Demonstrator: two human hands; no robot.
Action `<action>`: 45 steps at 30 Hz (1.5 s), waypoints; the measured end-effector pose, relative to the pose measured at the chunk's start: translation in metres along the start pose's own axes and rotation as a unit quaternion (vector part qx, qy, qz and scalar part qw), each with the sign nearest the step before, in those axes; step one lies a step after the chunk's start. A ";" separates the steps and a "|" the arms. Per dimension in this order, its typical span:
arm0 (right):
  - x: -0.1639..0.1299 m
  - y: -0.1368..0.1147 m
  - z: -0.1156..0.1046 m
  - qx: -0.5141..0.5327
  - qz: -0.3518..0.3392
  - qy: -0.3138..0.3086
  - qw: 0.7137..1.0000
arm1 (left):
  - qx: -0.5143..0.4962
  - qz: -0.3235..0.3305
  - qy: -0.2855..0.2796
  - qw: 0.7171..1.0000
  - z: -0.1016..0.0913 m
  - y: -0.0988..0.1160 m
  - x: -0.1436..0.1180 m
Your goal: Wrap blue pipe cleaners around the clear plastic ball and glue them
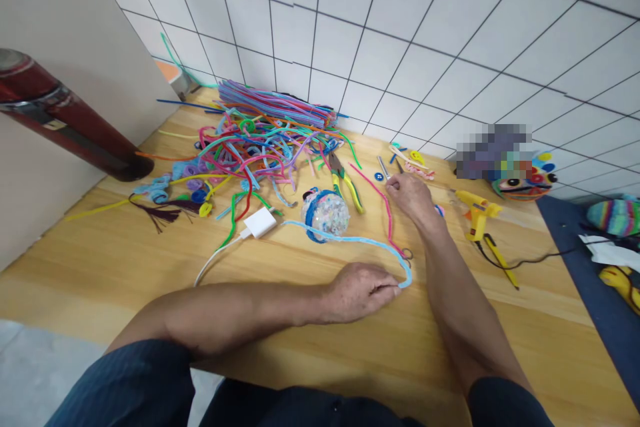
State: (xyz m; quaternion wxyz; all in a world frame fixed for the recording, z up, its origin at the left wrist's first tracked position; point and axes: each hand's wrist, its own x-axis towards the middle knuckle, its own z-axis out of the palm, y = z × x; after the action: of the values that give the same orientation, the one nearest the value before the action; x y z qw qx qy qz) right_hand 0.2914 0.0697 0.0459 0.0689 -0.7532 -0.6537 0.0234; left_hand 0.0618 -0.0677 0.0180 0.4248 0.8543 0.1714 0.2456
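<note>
A light-blue pipe cleaner (pixel 360 240) has its near end pinched in the fingers of my left hand (pixel 357 292). From there it curves up and runs left, passing in front of a clear ball (pixel 327 213) with a blue fuzzy band. Farther off, my right hand (pixel 413 197) has its fingers closed at the near end of a slim metal tool (pixel 383 168), whose kind I cannot make out. Beside that tool lies a blue button (pixel 379 177). A pink pipe cleaner (pixel 385 207) stretches between the ball and my right forearm.
Behind the ball are yellow-green pliers (pixel 350 187) and a heap of pipe cleaners (pixel 250 147). A white charger (pixel 260 222) sits left. Rightward are a yellow glue gun (pixel 476 210), a yellow cutter (pixel 501 260) and a decorated ball (pixel 520 180). A red flask (pixel 65 113) stands far left.
</note>
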 end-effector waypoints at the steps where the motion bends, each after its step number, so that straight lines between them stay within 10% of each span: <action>1: 0.001 0.001 0.000 0.002 -0.001 0.000 1.000 | -0.001 0.000 0.000 1.000 0.000 0.000 0.000; 45: 0.020 -0.003 0.005 0.098 -0.093 0.050 0.990 | -0.006 -0.007 -0.006 1.000 -0.001 0.001 0.000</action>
State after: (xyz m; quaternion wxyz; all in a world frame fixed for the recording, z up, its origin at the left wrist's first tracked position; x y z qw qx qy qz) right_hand 0.2911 0.0904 0.0421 0.1766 -0.6791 -0.7112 0.0434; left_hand 0.0615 -0.0680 0.0192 0.4330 0.8518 0.1736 0.2384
